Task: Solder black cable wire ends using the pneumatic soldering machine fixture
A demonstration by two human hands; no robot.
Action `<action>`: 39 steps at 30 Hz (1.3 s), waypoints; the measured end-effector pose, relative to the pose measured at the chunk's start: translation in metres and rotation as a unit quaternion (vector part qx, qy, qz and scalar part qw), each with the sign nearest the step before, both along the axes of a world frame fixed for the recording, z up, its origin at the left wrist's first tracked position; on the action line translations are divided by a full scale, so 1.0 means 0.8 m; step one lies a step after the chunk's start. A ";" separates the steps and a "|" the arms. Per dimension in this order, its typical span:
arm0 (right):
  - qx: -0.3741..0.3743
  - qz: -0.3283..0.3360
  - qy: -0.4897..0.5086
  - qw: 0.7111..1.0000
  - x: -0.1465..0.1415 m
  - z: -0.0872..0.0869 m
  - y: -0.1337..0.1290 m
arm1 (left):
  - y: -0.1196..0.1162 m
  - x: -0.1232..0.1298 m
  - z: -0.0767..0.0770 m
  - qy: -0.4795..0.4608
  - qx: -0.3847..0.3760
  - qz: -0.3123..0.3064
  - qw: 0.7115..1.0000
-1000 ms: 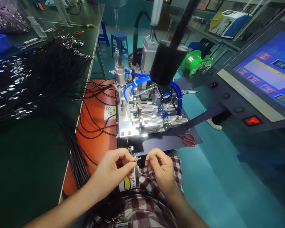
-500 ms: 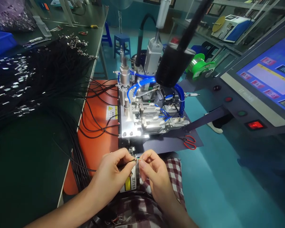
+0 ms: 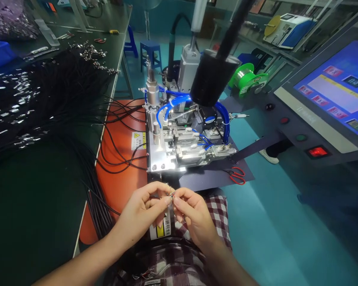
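My left hand (image 3: 146,206) pinches the end of a black cable, where thin coloured wires (image 3: 172,195) come out. Close against it, my right hand (image 3: 193,210) pinches the same small wires between thumb and forefinger. The fingertips of both hands nearly touch and partly hide the wire ends. Just beyond them stands a metal machine (image 3: 179,147) with blue air tubes. Several black cables (image 3: 119,153) run from its left side across an orange surface (image 3: 107,137).
Bundled black cables (image 3: 47,91) cover the dark table on the left. Red-handled scissors (image 3: 237,175) lie right of the machine. A black lamp head (image 3: 213,79) hangs above it. The control screen (image 3: 340,87) is at the right, with a person's shoe (image 3: 269,157) below.
My left fingers have shifted slightly and now meet my right fingertips more closely over the wires. The whole view has moved a little.
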State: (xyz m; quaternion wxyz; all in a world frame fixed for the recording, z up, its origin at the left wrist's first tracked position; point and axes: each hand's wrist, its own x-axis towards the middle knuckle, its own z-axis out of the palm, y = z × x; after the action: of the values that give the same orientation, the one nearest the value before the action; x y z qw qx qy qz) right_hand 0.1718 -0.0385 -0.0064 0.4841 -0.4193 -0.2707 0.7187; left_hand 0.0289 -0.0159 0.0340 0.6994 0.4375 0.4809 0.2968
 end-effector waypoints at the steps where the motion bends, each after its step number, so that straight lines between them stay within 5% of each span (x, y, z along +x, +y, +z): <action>1: 0.004 0.010 0.004 1.000 0.002 -0.001 0.002 | 0.000 -0.001 -0.001 -0.008 -0.013 -0.004 1.000; 8: 0.035 0.051 -0.014 0.998 0.007 -0.006 0.002 | 0.000 -0.003 -0.007 -0.013 -0.117 0.025 0.993; 20: 0.109 0.003 -0.239 0.965 -0.013 0.002 -0.016 | -0.003 0.002 -0.008 0.006 -0.108 0.085 0.991; 27: 0.068 0.013 -0.181 0.981 0.017 0.011 0.002 | -0.002 0.004 -0.006 0.016 -0.111 0.049 0.993; 39: 0.014 -0.004 -0.053 0.998 0.010 0.003 0.008 | -0.001 0.001 -0.007 0.029 -0.111 0.019 0.993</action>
State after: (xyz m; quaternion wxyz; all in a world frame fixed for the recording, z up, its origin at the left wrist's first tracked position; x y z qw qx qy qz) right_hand 0.1800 -0.0324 -0.0038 0.4775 -0.4510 -0.3043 0.6899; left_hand 0.0296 -0.0169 0.0286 0.7236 0.3563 0.5393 0.2421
